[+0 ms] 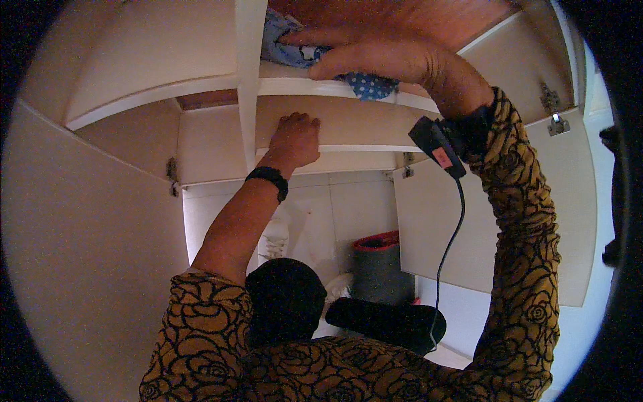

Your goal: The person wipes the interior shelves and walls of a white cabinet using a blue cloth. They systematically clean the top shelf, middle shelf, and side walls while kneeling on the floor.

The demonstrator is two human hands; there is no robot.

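Observation:
My right hand point(371, 58) reaches across into the upper cabinet compartment, its fingers slightly blurred. Under it a blue cloth with white dots point(374, 86) hangs over the white shelf edge, bunched against the palm. A lighter blue cloth point(284, 47) lies by the fingertips, against the upright divider; whether both are one piece I cannot tell. Lower down, my left hand point(296, 138) has its fingers curled into a loose fist over the compartment below. No object shows in it, and its palm side is hidden.
Open cabinet doors flank me, the left door point(100, 216) and the right door point(502, 216) with metal hinges. A black device point(438, 146) with a cable hangs by my right sleeve. Below stands a dark bin with a red rim point(377, 271), near a white shoe point(274, 238) on the tiled floor.

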